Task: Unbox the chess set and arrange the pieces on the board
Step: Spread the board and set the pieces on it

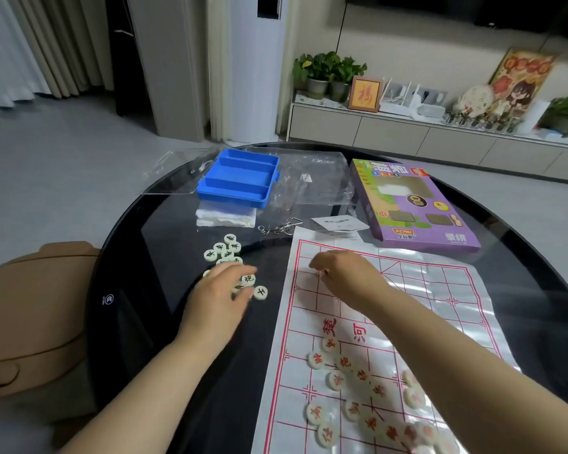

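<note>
A living room with a low cabinet (374,129) along the far wall, and in front of it a round dark glass surface (128,257) where the game is being laid out. The purple box (413,204) and blue tray (240,180) lie emptied at the far side, so the unboxing looks done and the arranging barely begun. The board (423,290), a thin printed sheet, lies at the right with its long axis running away from the person, far end by the box. Red pieces (351,388) sit in a loose heap on its near half, and dark-lettered pieces (225,249) are clustered on the glass just left of it. The left hand (223,290) rests over that cluster. Its grip is blurred, so I cannot tell whether it pinches one. The right hand (345,273) is at the board's far-left corner, fingers curled under and whatever they hold hidden. Next, I'd judge, each dark piece needs setting on a far-row crossing.
</note>
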Tool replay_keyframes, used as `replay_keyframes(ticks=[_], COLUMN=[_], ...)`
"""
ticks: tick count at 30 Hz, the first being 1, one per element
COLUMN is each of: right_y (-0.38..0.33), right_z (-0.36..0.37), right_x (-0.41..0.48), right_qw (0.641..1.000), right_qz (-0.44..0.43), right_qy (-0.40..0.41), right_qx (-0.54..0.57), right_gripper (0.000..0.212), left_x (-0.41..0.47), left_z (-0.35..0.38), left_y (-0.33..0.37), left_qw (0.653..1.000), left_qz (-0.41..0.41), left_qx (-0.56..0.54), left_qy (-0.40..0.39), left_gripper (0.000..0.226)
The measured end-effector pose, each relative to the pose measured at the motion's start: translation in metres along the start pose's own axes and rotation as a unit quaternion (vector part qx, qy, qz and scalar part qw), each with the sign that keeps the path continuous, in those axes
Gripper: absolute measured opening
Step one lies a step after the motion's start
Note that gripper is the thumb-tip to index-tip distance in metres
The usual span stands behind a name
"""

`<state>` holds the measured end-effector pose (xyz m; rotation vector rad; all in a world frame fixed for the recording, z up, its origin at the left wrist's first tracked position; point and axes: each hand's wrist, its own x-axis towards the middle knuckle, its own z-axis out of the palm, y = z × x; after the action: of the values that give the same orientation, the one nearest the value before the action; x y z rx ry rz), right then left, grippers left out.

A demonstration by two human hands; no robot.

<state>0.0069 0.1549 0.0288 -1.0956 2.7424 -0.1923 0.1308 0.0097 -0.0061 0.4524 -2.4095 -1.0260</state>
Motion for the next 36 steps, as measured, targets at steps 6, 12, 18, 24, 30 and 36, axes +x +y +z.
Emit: replay_keyframes(ticks=[6,12,18,24,30,36], right_y=[0.01,0.022,-0.002,-0.06,-0.071,-0.071], right_z=[0.006,0.005,0.001,0.026,0.036,0.04], right_x=[-0.019,-0.025,-0.014,0.006,0.013,0.021], right_qw=[1.0,1.0,0.997,0.993,0.994,0.995], right_qz=[0.012,0.01,-0.022,-0.101,-0.098,-0.084], right_qy=[0.001,0.018,0.029,0.003,0.025,0.044], right_qx=[0.009,0.021,0.061,0.063,0.032,0.04], right_gripper=[0.033,0.035,0.034,0.041,0.034,0.032], left_x=[0.022,0.032,0.015,0.004,0.012,0.012], left_z=[0.049,0.061,0.006,-0.018,-0.018,-0.027], left_y=[0.047,0.046,0.007,-0.03,-0.037,-0.043], left_qw=[0.986,0.978,0.983,0.979,0.98,0.985], left_qz=[0.07,0.05,0.051,0.008,0.017,0.004], left_qx=[-0.006,0.03,0.141,0.186,0.18,0.164], left_qy=[-0.154,-0.202,-0.111,-0.089,-0.09,-0.06], left_gripper=[0.04,0.044,0.037,0.043,0.041,0.032])
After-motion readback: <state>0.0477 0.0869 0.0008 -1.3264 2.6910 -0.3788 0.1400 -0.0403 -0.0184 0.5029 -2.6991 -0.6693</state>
